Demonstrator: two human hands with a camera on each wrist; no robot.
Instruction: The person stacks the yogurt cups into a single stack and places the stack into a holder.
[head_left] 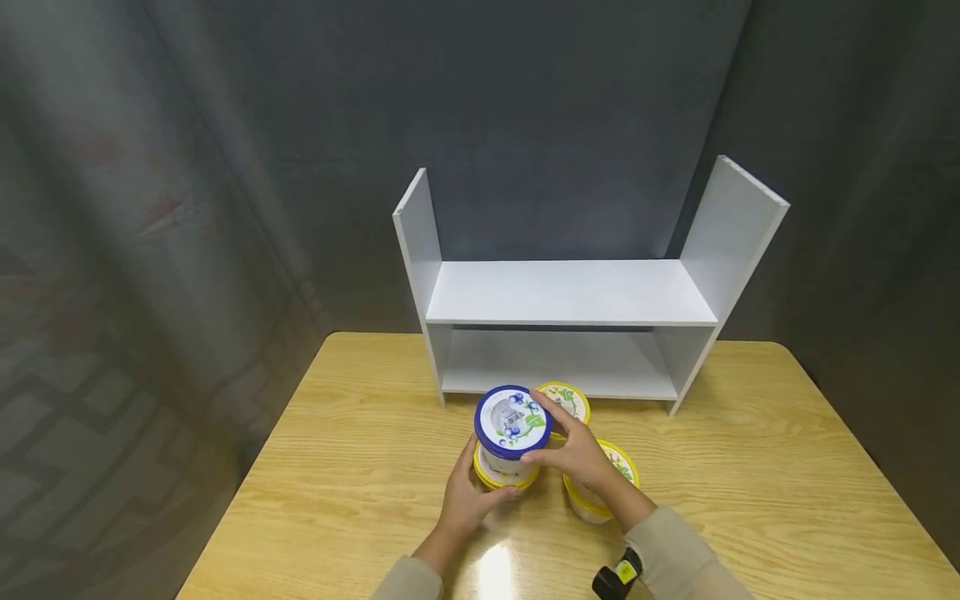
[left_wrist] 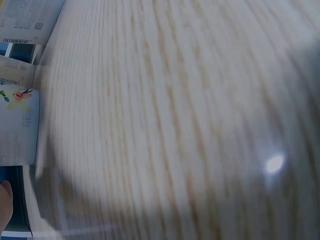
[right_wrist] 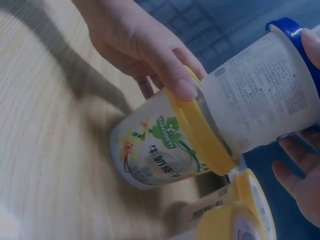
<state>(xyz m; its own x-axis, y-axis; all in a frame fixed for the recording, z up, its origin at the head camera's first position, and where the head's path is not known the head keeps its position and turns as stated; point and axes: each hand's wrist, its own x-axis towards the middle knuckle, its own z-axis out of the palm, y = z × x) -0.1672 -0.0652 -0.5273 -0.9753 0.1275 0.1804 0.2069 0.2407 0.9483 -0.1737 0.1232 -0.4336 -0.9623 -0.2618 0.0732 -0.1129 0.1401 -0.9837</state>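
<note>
A blue-lidded tub point(head_left: 513, 421) stands on top of a yellow-lidded tub point(head_left: 486, 477), its base at the yellow lid in the right wrist view. My right hand point(head_left: 581, 454) grips the blue-lidded tub at its lid, thumb near and fingers at the far side. Lower down, my left hand point(head_left: 467, 500) holds the yellow-lidded tub around its rim, the thumb point(right_wrist: 186, 90) pressed on the yellow lid. That lower tub rests upright on the table point(head_left: 337, 508). In the left wrist view only a printed tub side point(left_wrist: 17, 127) and a fingertip point(left_wrist: 5, 202) show at the left edge.
Two more yellow-lidded tubs stand close by: one behind the right hand point(head_left: 566, 400), near the shelf, another under the right wrist point(head_left: 618, 462). A white two-tier shelf point(head_left: 570, 292) stands at the table's back. Grey curtains point(head_left: 555, 125) hang behind.
</note>
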